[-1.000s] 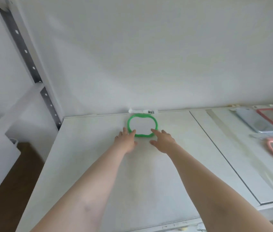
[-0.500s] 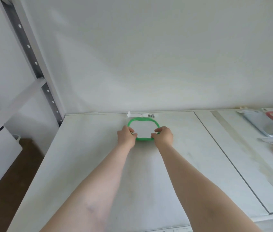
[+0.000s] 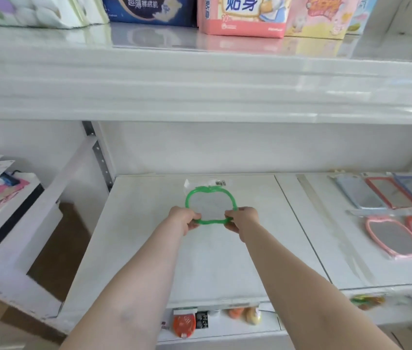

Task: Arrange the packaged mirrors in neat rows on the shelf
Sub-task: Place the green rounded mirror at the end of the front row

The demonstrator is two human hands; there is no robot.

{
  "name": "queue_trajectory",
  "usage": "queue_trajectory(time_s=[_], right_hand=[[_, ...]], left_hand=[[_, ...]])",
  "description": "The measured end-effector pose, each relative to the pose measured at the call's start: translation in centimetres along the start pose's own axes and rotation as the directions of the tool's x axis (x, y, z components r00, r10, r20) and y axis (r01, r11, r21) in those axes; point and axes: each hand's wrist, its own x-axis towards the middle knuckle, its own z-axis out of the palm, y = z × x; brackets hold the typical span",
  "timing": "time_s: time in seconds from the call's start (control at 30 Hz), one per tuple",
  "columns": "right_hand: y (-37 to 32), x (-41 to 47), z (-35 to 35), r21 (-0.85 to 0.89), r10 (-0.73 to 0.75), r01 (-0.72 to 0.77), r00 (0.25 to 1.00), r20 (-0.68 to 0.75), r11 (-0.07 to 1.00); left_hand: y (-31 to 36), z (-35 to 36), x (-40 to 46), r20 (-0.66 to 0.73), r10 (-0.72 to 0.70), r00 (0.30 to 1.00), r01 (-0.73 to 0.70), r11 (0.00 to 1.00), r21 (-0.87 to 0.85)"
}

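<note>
A green apple-shaped mirror (image 3: 211,193) in a clear bag with a barcode sticker lies near the back of the white shelf (image 3: 136,223). My left hand (image 3: 184,219) grips its lower left edge and my right hand (image 3: 240,219) grips its lower right edge. On the right part of the shelf lie two pink apple-shaped mirrors (image 3: 392,236) and, behind them, three rectangular packaged mirrors (image 3: 389,192) side by side.
An upper shelf (image 3: 199,79) overhangs, carrying colourful packaged goods (image 3: 241,15). A metal upright (image 3: 99,157) stands at the left. A white box (image 3: 10,210) with items sits lower left. Small goods (image 3: 184,323) hang below the shelf's front edge.
Both hands closed on the green mirror's lower edge and drew it slightly toward me. My view pulled back and up, revealing the upper shelf and more mirrors on the right.
</note>
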Motion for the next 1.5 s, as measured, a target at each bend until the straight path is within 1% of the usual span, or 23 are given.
queue_trajectory(time_s=[0.13,0.2,0.3,0.43,0.53,0.6,0.67,0.77,0.87,1.03,1.33,1.5], right_hand=[[2.0,-3.3,-0.9,0.005,-0.022,0.022,0.999,-0.03,1.0],[3.3,-5.0,-1.5,0.046,-0.029,0.031,0.999,-0.033,0.998],[5.6,-8.2,-2.2,0.069,-0.041,0.044,0.998,-0.046,0.997],[9.9,-12.6,-4.1,0.081,-0.046,0.055,0.993,-0.113,0.995],[13.0,-16.0,-6.4,0.02,-0.013,0.017,0.984,-0.176,1.0],[14.7,-17.8,-8.1,0.009,-0.005,0.007,0.978,-0.207,1.0],[16.1,-19.6,-9.8,0.016,-0.005,0.009,0.972,-0.236,1.0],[17.9,-21.5,-12.8,0.063,0.019,-0.003,0.964,-0.266,0.998],[19.1,-22.1,-16.2,0.085,0.062,-0.039,0.957,-0.285,0.996],[21.1,-22.9,-22.3,0.053,0.082,-0.068,0.937,-0.34,0.996],[25.7,-23.4,-37.8,-0.013,0.094,-0.112,0.89,-0.446,0.994],[26.8,-22.5,-44.5,-0.054,0.089,-0.128,0.885,-0.457,0.99]], left_hand=[[-1.7,-0.6,-3.1,0.003,-0.006,1.0,0.006,0.999,0.044],[-2.9,-1.2,-4.6,-0.002,0.0,1.0,0.0,0.999,0.053],[-5.4,-2.4,-6.7,0.023,0.011,1.0,-0.011,1.0,0.024],[-9.6,-3.2,-10.6,0.072,0.026,0.997,-0.026,1.0,-0.004],[-13.3,-2.8,-13.2,0.094,0.024,0.995,-0.028,0.998,0.05],[-15.9,-2.2,-14.5,0.111,0.004,0.994,-0.013,0.997,0.077],[-18.0,-1.3,-16.1,0.141,-0.017,0.99,0.004,0.996,0.093],[-19.9,0.4,-18.2,0.206,-0.019,0.978,-0.012,0.989,0.148],[-21.1,2.5,-20.5,0.274,-0.034,0.961,-0.021,0.98,0.198],[-23.5,7.5,-22.5,0.32,-0.068,0.945,-0.019,0.965,0.261],[-31.0,21.6,-27.7,0.333,-0.099,0.938,-0.002,0.957,0.29],[-33.6,27.6,-30.1,0.323,-0.114,0.94,0.02,0.96,0.28]])
